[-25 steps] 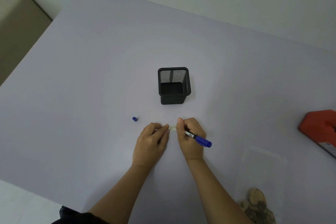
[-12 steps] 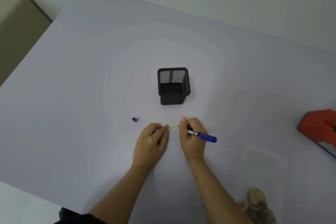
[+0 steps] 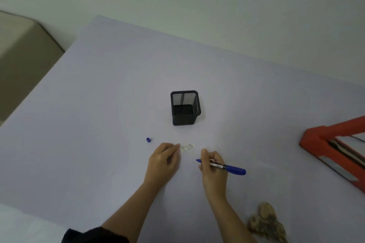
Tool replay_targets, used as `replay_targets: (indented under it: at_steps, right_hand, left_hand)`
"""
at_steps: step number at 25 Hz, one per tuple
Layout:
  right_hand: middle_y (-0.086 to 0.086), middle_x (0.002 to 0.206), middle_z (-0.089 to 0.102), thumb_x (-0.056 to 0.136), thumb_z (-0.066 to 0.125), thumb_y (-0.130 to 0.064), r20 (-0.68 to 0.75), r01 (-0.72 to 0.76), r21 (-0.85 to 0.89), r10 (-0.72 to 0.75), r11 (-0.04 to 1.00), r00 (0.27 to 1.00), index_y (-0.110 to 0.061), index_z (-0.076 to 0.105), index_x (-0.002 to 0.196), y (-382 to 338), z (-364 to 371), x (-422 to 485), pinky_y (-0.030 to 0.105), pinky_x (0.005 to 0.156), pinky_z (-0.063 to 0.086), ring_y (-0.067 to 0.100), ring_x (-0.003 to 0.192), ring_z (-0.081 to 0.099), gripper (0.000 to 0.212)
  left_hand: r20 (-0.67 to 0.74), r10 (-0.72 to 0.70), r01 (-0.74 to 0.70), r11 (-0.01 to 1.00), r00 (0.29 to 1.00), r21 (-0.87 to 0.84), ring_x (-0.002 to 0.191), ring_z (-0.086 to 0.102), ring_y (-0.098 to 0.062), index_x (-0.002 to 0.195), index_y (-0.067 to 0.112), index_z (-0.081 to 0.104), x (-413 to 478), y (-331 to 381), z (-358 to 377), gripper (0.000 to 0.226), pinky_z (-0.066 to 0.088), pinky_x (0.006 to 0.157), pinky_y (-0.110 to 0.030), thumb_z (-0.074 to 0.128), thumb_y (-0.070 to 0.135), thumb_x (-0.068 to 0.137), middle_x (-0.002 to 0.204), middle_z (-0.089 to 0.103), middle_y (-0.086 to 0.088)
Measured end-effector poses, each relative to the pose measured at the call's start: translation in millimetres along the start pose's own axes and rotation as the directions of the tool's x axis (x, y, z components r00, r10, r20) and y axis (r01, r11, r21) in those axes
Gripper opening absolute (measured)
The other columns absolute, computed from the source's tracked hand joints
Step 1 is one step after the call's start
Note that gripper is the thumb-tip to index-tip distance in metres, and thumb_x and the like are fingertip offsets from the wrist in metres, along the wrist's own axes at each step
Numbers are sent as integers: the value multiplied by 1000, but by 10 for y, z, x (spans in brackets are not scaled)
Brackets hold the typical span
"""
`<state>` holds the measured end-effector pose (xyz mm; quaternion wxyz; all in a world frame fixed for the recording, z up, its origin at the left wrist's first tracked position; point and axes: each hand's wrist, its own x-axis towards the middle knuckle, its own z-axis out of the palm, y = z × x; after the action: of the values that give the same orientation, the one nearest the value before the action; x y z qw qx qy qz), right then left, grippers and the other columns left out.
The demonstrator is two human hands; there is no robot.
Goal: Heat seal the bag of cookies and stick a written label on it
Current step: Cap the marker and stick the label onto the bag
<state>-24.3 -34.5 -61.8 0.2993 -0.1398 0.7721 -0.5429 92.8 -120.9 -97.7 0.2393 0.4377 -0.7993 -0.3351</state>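
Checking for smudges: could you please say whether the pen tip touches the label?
Apart. Head view shows bare table between the pen tip and the label.

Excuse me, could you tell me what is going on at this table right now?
A person's left hand holds one end of a small written label on the table, while the right hand grips an uncapped blue marker, its tip off the label. The marker cap lies to the left. The bag of cookies lies at the near right, the red sealer farther back.
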Motion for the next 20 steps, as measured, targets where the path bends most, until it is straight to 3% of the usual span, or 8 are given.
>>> replay_targets:
  at_steps: [2,4,7,9,14,17,20]
  right_hand:
    - [7,61,63,90,55,-30,54,-72,2,72,997,996,-3,54,68,-60,-93,-63,15,56,49,3,58,63,34]
    - [9,72,67,93,51,-30,113,-190,83,180,978,977,-3,60,73,-135,-162,-89,21,64,54,10,69,67,34]
    - [13,84,65,96,44,-21,144,-361,363,331,859,932,-7,58,80,-319,-214,-125,17,57,55,16,68,67,26]
    - [15,85,65,96,45,-21,119,-372,452,358,811,926,-10,54,83,-415,-260,-153,17,55,56,14,61,68,20]
    - [12,80,67,92,54,-27,33,-311,369,322,876,946,-7,56,78,-492,-369,-236,15,57,56,14,70,68,24]
    - [9,74,64,90,57,-24,30,-282,375,292,883,956,-8,54,74,-537,-422,-246,14,58,55,16,73,66,24]
    - [7,72,63,89,58,-21,52,-255,391,256,884,965,-8,55,73,-602,-423,-237,14,58,54,14,71,66,21]
  left_hand:
    - [25,57,-58,995,998,76,82,63,-16,104,6,71,-19,25,-145,36,56,69,-28,46,26,88,96,67,-5]
    - [-37,118,-108,971,992,214,80,62,-20,105,6,70,-63,6,-355,30,56,67,-28,50,19,86,100,66,-11]
    - [-169,-106,158,927,980,339,82,60,-29,122,12,60,-91,-62,-674,38,58,63,-40,64,12,84,121,54,-19]
    - [-130,-240,272,877,962,396,101,54,-34,135,21,47,-64,-109,-795,48,56,76,-45,59,22,89,136,39,-20]
    - [121,-299,240,903,947,356,120,46,-34,140,30,38,123,-217,-777,46,43,99,-41,49,25,96,147,23,-13]
    - [193,-222,131,908,956,397,119,48,-33,135,20,47,174,-262,-674,39,43,98,-37,47,19,96,142,33,-13]
    - [213,-217,113,904,953,413,109,52,-30,113,7,59,216,-255,-655,24,42,82,-27,46,15,94,118,54,-8]
